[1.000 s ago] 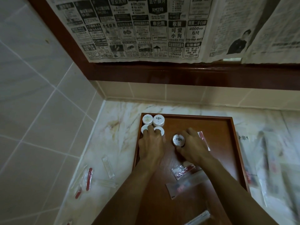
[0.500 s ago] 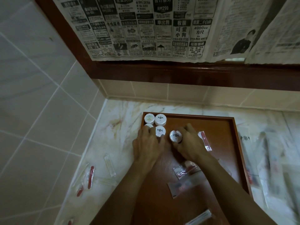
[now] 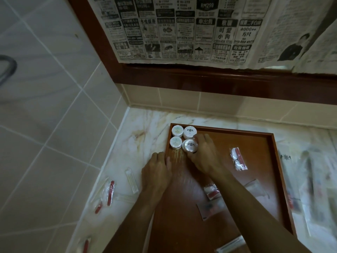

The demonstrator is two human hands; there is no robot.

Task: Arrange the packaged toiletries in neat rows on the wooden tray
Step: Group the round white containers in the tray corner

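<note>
My right hand curls its fingers around a round white packet in the far left corner of the wooden tray, touching three other round packets in a square block. My left hand rests on the tray's left rim, fingers relaxed and grasping nothing

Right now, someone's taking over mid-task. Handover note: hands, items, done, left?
Left hand: open, resting on the wooden tray at its left rim, holding nothing.
Right hand: fingers round a round soap, seating it in the tray's far-left corner.
Done: four round soaps visible there in a two-by-two block.
Left: the red-and-white sachet and wrapped packets lie loose on the tray; more packets sit on the marble counter on both sides. All need rows.
</note>
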